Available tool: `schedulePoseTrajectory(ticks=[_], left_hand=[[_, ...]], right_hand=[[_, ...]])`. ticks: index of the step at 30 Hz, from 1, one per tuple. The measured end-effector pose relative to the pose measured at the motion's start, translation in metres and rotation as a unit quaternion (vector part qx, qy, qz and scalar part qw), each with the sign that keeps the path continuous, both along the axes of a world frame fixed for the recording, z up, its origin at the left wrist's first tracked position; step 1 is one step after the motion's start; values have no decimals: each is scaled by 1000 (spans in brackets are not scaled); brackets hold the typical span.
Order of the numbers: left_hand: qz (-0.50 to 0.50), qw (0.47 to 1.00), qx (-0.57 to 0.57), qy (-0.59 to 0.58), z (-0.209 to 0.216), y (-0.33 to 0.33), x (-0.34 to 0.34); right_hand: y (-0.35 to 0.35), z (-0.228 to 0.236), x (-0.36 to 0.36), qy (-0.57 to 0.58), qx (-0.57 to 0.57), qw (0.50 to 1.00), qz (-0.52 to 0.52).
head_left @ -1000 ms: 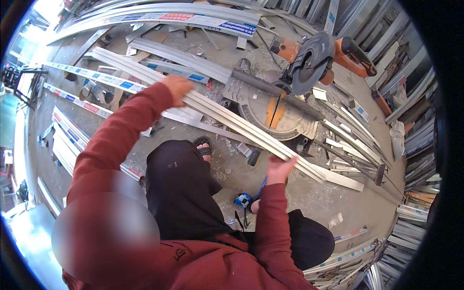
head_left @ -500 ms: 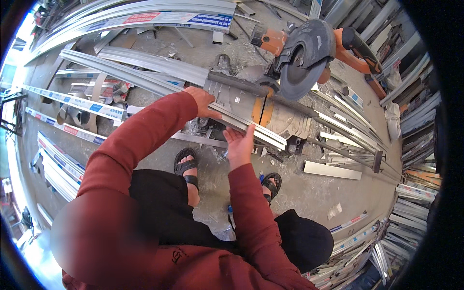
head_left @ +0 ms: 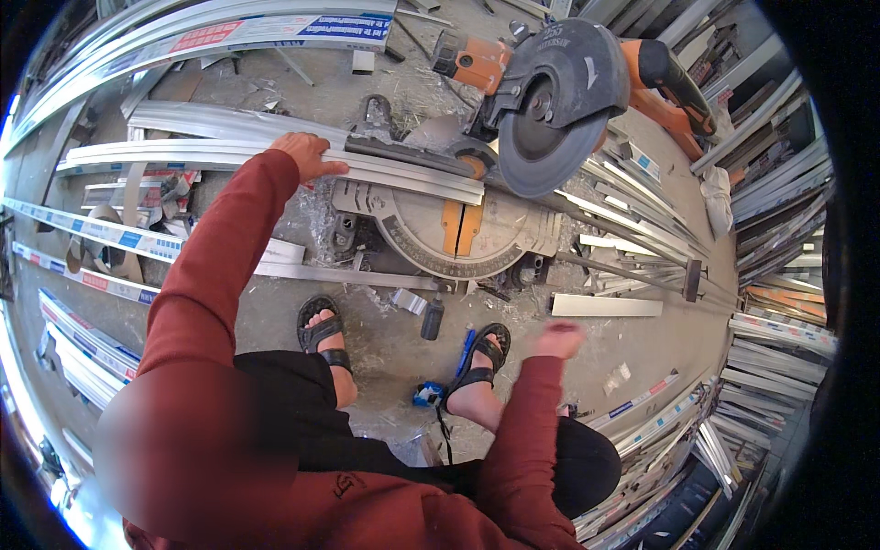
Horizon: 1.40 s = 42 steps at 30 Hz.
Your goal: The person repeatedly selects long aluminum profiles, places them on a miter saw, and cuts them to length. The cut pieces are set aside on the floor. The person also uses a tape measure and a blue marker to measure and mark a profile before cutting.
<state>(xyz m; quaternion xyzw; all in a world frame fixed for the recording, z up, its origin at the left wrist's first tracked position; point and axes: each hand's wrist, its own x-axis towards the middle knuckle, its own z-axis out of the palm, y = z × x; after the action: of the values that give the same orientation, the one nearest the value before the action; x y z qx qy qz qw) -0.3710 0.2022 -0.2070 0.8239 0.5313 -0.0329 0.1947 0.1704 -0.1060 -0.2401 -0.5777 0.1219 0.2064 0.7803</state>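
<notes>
My left hand (head_left: 307, 158) grips a long silvery aluminium profile (head_left: 403, 175) from above, thumb pointing along it. The profile lies across the base (head_left: 408, 229) of a mitre saw, against its fence (head_left: 408, 154), and its right end stops near the yellow slot insert (head_left: 461, 227). Raised above the base is the orange and black saw head (head_left: 559, 101), its round disc clear of the profile. My right hand (head_left: 559, 339) hangs apart from the saw, low on the right; motion smears its fingers, and nothing shows clearly in it.
A short white profile piece (head_left: 607, 305) lies on the floor right of the base. Near my sandals are a small black bottle (head_left: 433, 317) and a blue tape measure (head_left: 428, 394). Long wrapped profiles (head_left: 229, 37) stretch along the far left; stacked lengths (head_left: 770, 385) fill the right.
The profile has swung from slanting across the base to lying along the fence. My left hand has moved left with it; my right hand has let go and drawn back to the lower right.
</notes>
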Motion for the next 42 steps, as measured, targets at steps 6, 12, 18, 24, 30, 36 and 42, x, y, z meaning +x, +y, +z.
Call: schedulePoseTrajectory(ticks=[6,12,18,24,30,36,42], left_hand=[[9,1000,-26,-3,-2,-4,-3],[-27,998,-10,47,-1,-1,6],[-20,998,4,63,5,-8,8],[-24,997,-20,76,-5,4,11],[-42,997,-9,70,-19,10,-5],[-47,998,-7,44,-20,11,-4],[-32,997,-31,55,-17,8,-2]], right_hand=[[155,223,-6,-597,-132,781,130],[278,336,-62,-851,-107,430,282],[249,377,-97,-815,-283,362,353],[218,337,-84,-676,-318,326,579],[187,337,-103,-664,-300,351,588],[171,343,-97,-668,-262,361,596],[154,314,-106,-647,-364,328,584]])
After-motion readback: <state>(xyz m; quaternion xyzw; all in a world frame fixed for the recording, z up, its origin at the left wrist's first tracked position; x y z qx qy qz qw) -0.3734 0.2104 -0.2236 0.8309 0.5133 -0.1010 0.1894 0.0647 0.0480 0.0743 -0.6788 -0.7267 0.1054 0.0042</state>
